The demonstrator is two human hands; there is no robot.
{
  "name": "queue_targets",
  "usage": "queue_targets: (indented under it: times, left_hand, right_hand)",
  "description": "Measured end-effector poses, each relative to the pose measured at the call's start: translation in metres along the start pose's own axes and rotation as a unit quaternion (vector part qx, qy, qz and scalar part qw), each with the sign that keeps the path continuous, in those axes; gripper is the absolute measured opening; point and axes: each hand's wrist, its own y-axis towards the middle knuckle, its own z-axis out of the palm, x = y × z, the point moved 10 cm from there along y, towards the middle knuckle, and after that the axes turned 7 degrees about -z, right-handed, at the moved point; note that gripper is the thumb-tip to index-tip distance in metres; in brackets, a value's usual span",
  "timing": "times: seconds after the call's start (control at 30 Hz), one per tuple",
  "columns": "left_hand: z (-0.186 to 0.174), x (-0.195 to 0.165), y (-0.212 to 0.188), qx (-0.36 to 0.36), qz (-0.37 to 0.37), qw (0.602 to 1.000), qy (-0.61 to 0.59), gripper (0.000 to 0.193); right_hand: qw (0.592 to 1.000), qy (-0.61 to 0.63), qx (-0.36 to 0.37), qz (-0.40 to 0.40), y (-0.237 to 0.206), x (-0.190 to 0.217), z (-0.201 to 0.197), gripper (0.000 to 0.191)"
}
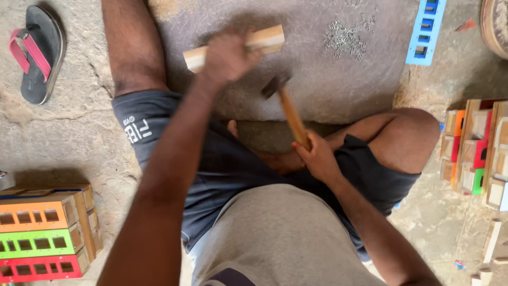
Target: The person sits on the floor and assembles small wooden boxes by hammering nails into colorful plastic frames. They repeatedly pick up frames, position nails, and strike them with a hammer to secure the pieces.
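My left hand [226,55] grips a pale wooden block [267,38] and holds it above a flat grey stone slab [328,79] on the floor. My right hand [317,156] is closed around the wooden handle of a hammer [288,108]. The hammer's dark metal head points up and left, just below the block and close to my left hand. I sit on the floor with my legs spread around the slab.
A pile of small nails [344,38] lies on the slab's far side. A blue strip with square holes [426,32] lies beyond it. Coloured wooden boxes are stacked at left [39,238] and right [476,153]. A sandal [37,50] rests at top left.
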Motion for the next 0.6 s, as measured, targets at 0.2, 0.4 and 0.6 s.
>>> queue_targets:
  times: [0.2,0.4,0.6]
  left_hand:
    - [0.019,-0.008,0.008,-0.159,0.004,0.981,0.115,0.075]
    - [0.022,0.001,0.007,-0.194,0.027,0.979,0.062,0.069]
    - [0.008,-0.003,0.0,-0.193,0.027,0.981,0.009,0.065]
  right_hand:
    - [0.939,-0.009,-0.209,-0.274,-0.025,0.097,-0.088,0.028]
    - [0.933,-0.073,-0.205,-0.288,0.059,0.108,-0.081,0.033]
    - [0.978,0.046,-0.138,-0.151,0.086,0.12,-0.079,0.034]
